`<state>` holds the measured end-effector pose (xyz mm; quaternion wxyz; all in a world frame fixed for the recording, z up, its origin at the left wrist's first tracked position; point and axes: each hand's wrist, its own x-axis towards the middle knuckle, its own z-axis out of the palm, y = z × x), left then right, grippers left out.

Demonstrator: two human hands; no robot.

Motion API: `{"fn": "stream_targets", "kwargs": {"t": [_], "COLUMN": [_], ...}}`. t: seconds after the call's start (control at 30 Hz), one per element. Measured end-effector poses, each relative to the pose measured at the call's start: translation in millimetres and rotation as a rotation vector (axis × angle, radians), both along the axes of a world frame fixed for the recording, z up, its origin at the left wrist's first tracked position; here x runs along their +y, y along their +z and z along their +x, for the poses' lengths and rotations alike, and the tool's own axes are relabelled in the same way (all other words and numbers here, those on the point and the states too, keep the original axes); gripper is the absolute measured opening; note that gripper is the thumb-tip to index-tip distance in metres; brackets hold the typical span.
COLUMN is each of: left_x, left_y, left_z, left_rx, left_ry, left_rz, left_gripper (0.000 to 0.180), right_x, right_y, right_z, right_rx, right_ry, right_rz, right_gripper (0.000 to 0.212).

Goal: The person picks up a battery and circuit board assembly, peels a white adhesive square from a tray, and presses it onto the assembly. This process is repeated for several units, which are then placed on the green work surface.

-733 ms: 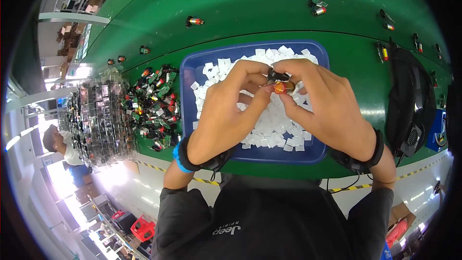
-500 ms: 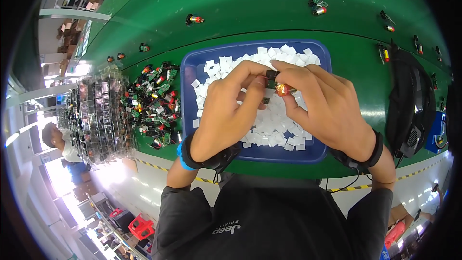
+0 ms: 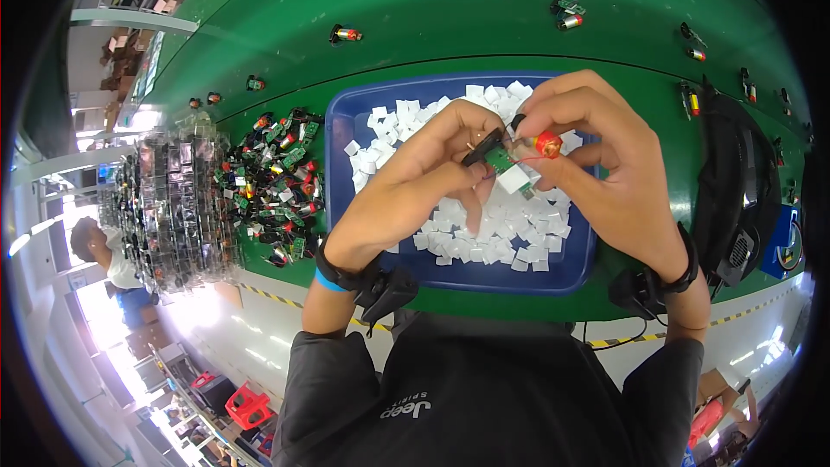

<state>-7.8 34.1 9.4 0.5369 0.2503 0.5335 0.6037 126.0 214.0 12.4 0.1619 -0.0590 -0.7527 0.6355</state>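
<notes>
Above a blue tray (image 3: 591, 242) full of small white squares (image 3: 497, 238), both my hands are closed on one small electronic assembly. My left hand (image 3: 402, 190) pinches its green circuit board (image 3: 498, 158) beside a black end piece (image 3: 482, 147). Fingers of my right hand (image 3: 618, 151) hold a red-and-gold cylindrical battery (image 3: 547, 145), joined to the board by thin wires. A white square (image 3: 513, 178) lies against the board and looks stuck to it. My right fingertips are partly hidden behind the battery.
Left of the tray lies a heap of similar assemblies (image 3: 277, 177), with stacked clear plastic trays (image 3: 177, 207) beyond. Several single assemblies (image 3: 568, 15) are scattered on the green table (image 3: 415, 0). A black bag (image 3: 735, 182) and a blue box (image 3: 782, 242) sit at the right.
My hands have moved apart and turned the assembly. The battery has swung out to the right, and the board with its white square now shows between my hands.
</notes>
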Motion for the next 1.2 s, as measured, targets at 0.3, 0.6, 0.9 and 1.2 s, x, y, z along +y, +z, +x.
{"fn": "stream_targets", "kwargs": {"t": [0.3, 0.6, 0.9, 1.2], "left_x": [-3.3, -2.6, 0.4, 2.1], "left_y": [9.5, 4.2, -2.4, -5.3], "left_z": [7.4, -0.2, -11.8, -4.3], "left_rx": [-0.145, 0.199, 0.167, 0.094], "left_ry": [-0.043, -0.026, 0.076, 0.085], "left_rz": [-0.012, -0.041, -0.064, -0.045], "left_gripper": [0.035, 0.035, 0.031, 0.027], "right_x": [1.2, 9.5, 10.5, 1.3], "right_y": [-0.4, -7.0, 21.4, 0.5], "right_z": [-1.8, -0.9, 8.4, 1.7], "right_rx": [0.01, 0.131, 0.094, 0.206], "right_ry": [0.029, 0.055, -0.093, -0.064], "right_rz": [-0.046, 0.268, 0.918, 0.979], "right_gripper": [0.02, 0.028, 0.03, 0.026]}}
